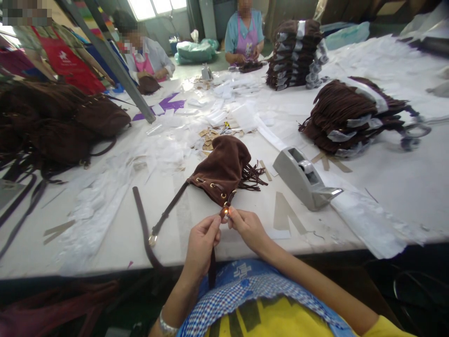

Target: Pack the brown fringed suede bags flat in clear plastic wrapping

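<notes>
A brown bag (222, 164) with gold eyelets and a fringe lies on the white table, its opening toward me. My left hand (205, 236) pinches the brown strap (212, 269) close to a gold ring at the bag's mouth; the strap hangs down past the table's edge. Against the same spot, my right hand (245, 224) has its fingers pressed together, and a small orange glow shows between the two hands. What the right fingers hold is too small to make out. Left of my hands, another strap part with a gold buckle (152, 239) rests on the table.
A grey tape dispenser (305, 180) stands right of the bag. Stacks of brown fringed pieces (354, 117) lie farther right. Brown bags (59, 126) are heaped at the left, beside a slanted metal post (119, 61). Several people are around the table's far side. Paper and plastic scraps lie about.
</notes>
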Demonstrator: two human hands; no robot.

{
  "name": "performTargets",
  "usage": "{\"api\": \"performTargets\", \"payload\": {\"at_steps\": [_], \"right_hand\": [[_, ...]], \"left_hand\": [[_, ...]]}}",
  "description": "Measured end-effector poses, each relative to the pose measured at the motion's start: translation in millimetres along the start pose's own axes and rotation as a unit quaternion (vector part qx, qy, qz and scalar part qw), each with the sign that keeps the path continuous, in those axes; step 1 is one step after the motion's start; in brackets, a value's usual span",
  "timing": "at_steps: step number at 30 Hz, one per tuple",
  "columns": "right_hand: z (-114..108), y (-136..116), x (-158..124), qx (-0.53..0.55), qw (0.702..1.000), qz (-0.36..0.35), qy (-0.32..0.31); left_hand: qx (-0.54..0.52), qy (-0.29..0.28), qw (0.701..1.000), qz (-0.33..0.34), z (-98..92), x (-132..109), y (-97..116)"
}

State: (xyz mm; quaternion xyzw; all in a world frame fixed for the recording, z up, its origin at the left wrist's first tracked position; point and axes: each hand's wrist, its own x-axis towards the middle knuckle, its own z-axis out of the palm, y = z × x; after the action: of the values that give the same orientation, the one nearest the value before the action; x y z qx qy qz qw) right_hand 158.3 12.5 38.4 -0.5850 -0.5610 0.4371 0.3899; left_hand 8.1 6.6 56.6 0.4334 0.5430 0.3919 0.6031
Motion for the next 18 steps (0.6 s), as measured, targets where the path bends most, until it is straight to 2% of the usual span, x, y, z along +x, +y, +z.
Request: {"api": "performTargets", "payload": {"at_steps": [18], "right_hand": [[3.9, 3.7, 0.1, -0.005, 1.0, 0.018, -0.019]], "left_hand": [[0.093, 0.022, 0.994, 0.048, -1.1, 0.0, -7.3]]}}
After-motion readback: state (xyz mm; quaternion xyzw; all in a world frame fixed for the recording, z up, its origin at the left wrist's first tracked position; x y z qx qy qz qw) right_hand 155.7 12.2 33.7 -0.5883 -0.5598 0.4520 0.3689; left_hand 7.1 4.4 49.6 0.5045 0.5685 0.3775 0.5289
